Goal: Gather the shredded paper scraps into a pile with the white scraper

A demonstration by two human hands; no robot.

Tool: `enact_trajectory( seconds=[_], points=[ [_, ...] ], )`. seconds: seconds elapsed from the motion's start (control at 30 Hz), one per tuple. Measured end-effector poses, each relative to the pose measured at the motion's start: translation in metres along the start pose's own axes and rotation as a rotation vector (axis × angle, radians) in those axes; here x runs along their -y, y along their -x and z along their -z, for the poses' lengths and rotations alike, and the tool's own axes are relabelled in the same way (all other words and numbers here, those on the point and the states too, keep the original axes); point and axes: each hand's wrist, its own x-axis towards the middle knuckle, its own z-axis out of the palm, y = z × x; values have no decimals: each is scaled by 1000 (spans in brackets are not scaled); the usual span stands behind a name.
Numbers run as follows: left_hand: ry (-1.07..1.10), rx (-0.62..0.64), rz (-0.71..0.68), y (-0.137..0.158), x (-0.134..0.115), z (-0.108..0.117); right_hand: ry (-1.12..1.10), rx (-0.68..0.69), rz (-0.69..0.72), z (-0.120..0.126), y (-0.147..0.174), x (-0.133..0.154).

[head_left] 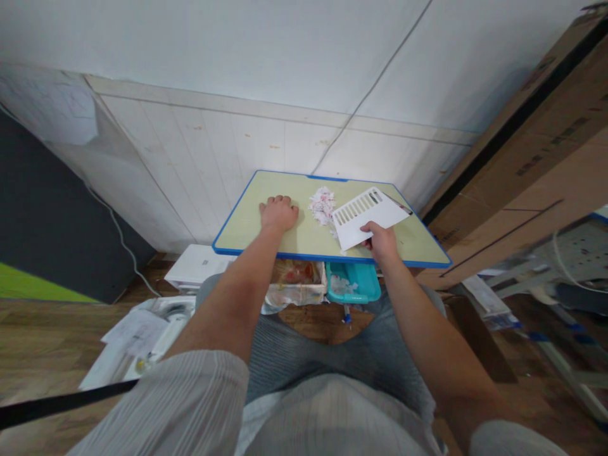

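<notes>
A white card [355, 234] with a row of cut-out slots is pinched in my right hand [381, 240], thumb on top, over the right side of the small table [237, 234]. My left hand [279, 213] lies palm down on the tabletop with its fingers spread, holding nothing. Between the two hands sits a pile of small white and pink paper scraps [323, 205], partly behind the card's left edge. A thin dark pen-like object [403, 208] shows past the card's right corner; the card hides much of it.
Below the table's front edge are a teal basket [354, 296] and a pale bin [297, 294] with mixed contents. Large cardboard boxes [532, 139] lean at the right. White boxes [197, 269] and papers [137, 329] are on the floor at left. A cable [370, 92] runs down the wall behind.
</notes>
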Motion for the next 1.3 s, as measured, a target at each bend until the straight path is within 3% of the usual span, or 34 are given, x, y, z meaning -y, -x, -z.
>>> enact_trajectory(
  seconds=[0.6,0.93,1.3],
  points=[
    [2,6,-2,1,-1,2,-38,-5,42,-4,-3,-3],
    [-18,3,-3,1,-1,1,-3,64,75,-4,-6,-10],
    [-14,-8,-8,-2,1,-3,13,31,61,-2,-5,-8]
  ],
)
